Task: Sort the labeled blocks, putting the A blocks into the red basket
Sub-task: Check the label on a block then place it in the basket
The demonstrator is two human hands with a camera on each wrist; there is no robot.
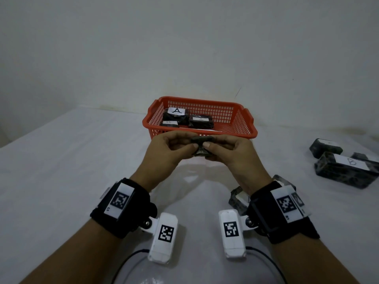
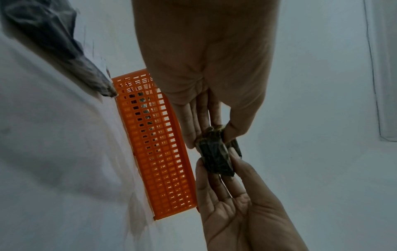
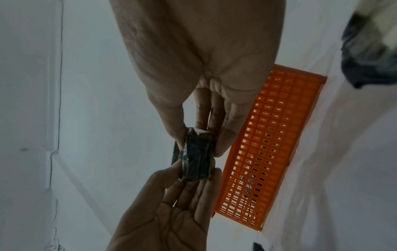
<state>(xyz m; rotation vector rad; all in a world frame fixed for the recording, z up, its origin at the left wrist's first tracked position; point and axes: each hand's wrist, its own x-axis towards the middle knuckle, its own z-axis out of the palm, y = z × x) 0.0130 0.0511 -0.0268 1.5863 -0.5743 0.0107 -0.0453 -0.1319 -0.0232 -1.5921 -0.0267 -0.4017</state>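
While raised just before the red plastic mesh basket (image 1: 244, 116), pinched at opposite ends between left hand (image 1: 170, 149) and right hand (image 1: 229, 150): small dark wrapped block (image 1: 202, 145), label hidden, probably being turned to read it. Lying inside already: two black A-labelled blocks (image 1: 176, 113).

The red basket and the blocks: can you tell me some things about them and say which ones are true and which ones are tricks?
1. Both hands hold one dark block together. True.
2. The red basket has no blocks in it. False: it holds several, two labelled A.
3. A block labelled B lies on the table to the right. True.
4. The held block is inside the basket. False: it is held in front of the basket.
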